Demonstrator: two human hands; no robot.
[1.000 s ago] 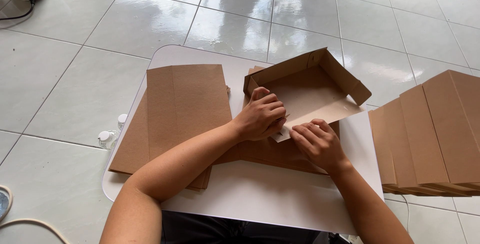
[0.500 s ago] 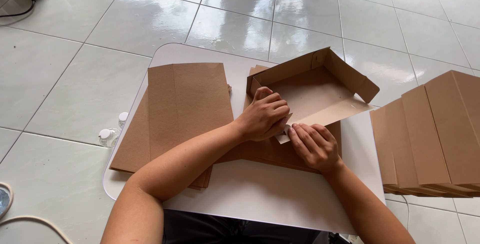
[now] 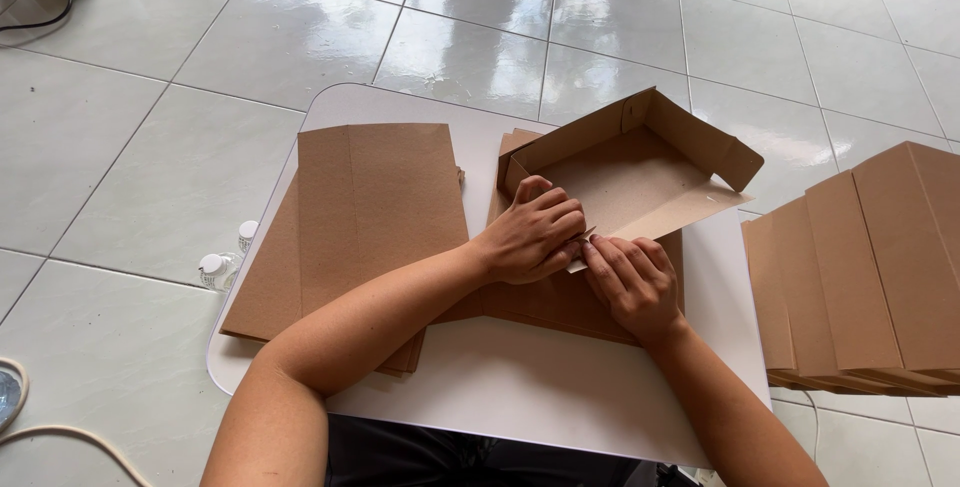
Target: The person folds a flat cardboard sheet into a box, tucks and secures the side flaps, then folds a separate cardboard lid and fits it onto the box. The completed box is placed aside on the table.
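Two hands meet at the near edge of a half-folded cardboard box [image 3: 640,172], which rests on a white worktop [image 3: 520,387] and serves as the landmark here. The left hand [image 3: 530,232] is curled shut over the box's near-left corner, its grip pressing a folded wall down. The right hand [image 3: 630,272], just beside it at the near side of the box, pinches a small flap tab with closed fingers; how much of the tab it has hold of cannot be told, since the knuckles hide it.

The risk appears to lie in that tab: pushed at an angle, it could crease or tear instead of seating, and the far and right walls, standing loosely, could spring open if the left hand's pressure eases. The box could also slide on the flat sheets beneath it.

The box is plain brown, open-topped, with a pale inner floor, upright far walls and one long flap lying outward toward its right. To the left of the box lies a stack of flat brown blanks [image 3: 370,217]. Well to its right stand finished boxes [image 3: 870,267] in a row on the tiled floor [image 3: 150,147]. Small bottles [image 3: 225,262] sit on the floor far to its left.
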